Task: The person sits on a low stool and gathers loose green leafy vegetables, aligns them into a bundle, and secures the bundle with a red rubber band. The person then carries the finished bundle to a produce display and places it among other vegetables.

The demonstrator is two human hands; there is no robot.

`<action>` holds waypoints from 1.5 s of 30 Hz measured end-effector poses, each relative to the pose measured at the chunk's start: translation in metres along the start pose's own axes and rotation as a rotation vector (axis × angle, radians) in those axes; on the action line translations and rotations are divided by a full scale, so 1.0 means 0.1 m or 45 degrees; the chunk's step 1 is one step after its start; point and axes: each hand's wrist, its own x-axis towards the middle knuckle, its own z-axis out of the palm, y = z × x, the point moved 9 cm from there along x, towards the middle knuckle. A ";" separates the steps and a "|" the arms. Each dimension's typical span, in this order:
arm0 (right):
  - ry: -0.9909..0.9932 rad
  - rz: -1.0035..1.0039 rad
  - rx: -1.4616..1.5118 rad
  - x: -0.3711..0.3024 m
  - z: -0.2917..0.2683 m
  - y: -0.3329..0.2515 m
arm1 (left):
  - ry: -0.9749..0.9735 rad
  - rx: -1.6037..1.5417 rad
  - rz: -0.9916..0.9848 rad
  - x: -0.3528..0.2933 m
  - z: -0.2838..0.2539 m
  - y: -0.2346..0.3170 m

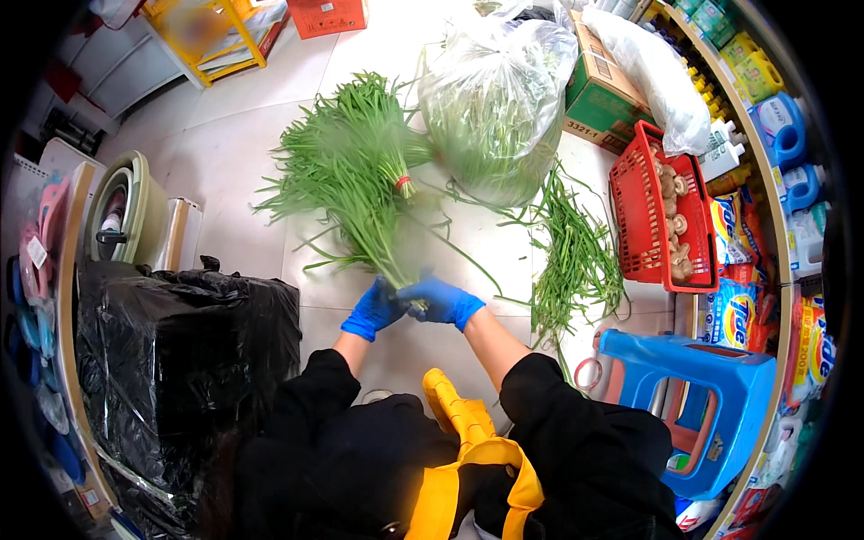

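left hand [382, 308] + right hand [441, 301]: both grasping greens [367, 236] by stem ends | greens: left of bag [495, 112], on its near side | risk: loose stems may splay if grip slackens

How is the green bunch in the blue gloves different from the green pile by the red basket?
The held bunch has its stems gathered between the left hand and right hand, but the loose pile lies on the floor with no hand on it.

The held bunch fans out from its stems; the loose pile is a jumble of strands.

Both are green, long and thin.
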 end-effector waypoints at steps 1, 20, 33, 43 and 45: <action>0.018 0.021 -0.011 -0.02 0.02 0.00 | 0.064 0.003 0.015 0.04 -0.10 -0.01; 0.996 -1.189 -0.578 -0.48 -0.56 -0.56 | 0.432 -0.281 0.112 0.38 -0.05 -0.06; 0.540 -0.481 -0.307 0.01 -0.44 -0.13 | 0.529 0.283 -0.047 0.31 -0.59 -0.12; 0.853 -0.633 -1.652 -0.11 -0.35 -0.21 | 0.511 0.818 0.194 0.21 -0.32 0.12; 0.640 -0.562 -1.630 -0.11 -0.28 -0.17 | 0.569 0.729 0.170 0.16 -0.25 0.18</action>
